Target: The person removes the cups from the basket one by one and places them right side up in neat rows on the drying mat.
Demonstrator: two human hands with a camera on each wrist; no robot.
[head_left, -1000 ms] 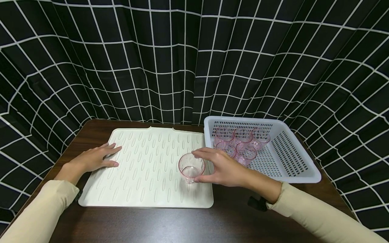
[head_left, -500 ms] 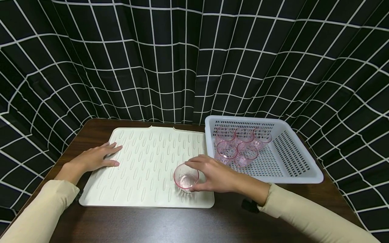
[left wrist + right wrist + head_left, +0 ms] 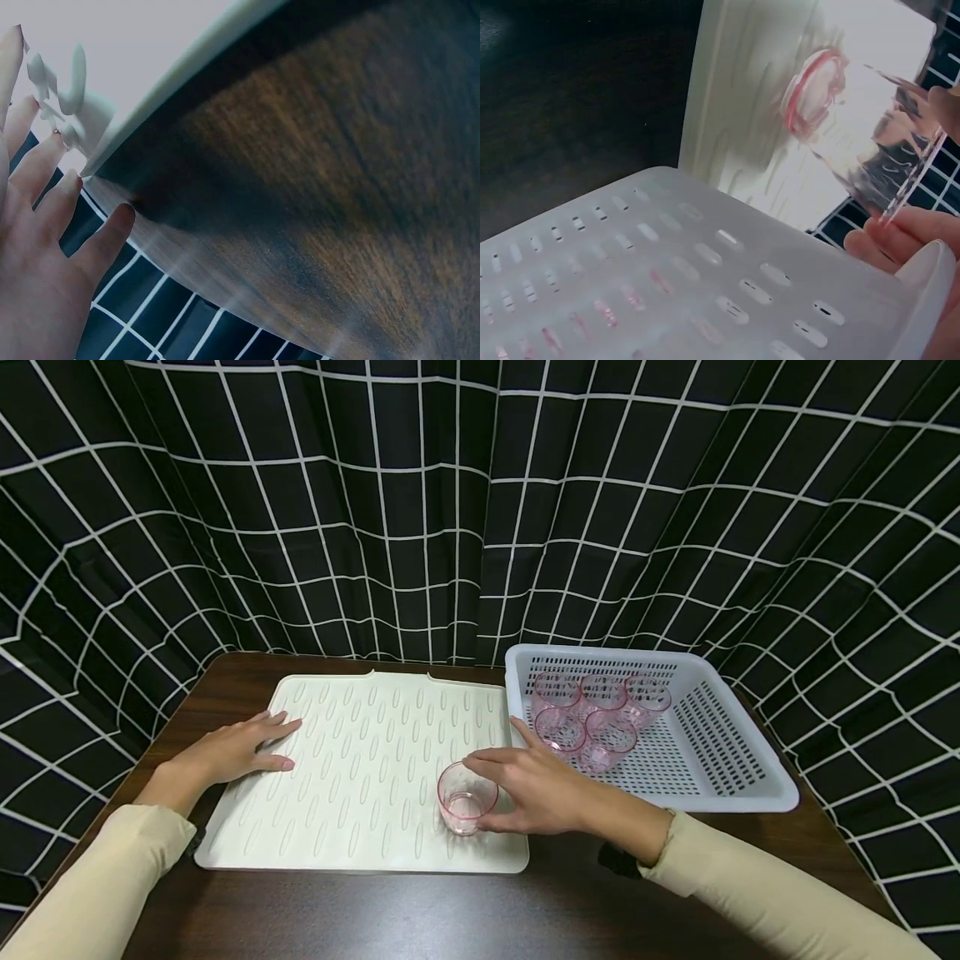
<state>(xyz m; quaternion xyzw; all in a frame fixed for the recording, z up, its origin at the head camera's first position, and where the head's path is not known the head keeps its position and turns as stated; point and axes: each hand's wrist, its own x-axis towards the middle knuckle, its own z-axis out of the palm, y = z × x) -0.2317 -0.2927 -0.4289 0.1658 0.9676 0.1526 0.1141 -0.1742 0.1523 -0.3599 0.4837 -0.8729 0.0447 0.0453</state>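
My right hand (image 3: 536,789) holds a clear, pink-tinted tumbler (image 3: 467,802) by its rim, thumb on the near side and fingers on the far side. The tumbler is upright over the front right part of a white ridged drying mat (image 3: 337,777). In the right wrist view its base is close to the mat; whether it touches, I cannot tell. One finger sticks out toward the basket. My left hand (image 3: 232,750) rests on the mat's left edge with spread fingers, holding nothing; the left wrist view shows that hand (image 3: 45,225) at the mat's edge.
A pale perforated plastic basket (image 3: 723,727) stands right of the mat, its left wall beside my right hand. Several matching pink tumblers (image 3: 609,742) stand inside it, toward the left. Dark wooden table (image 3: 360,914) lies in front; a black gridded curtain (image 3: 420,527) hangs behind.
The tumbler and my right hand came nearer to me over the mat, then shifted slightly right. One right finger now stretches outward. My left hand has stayed put.
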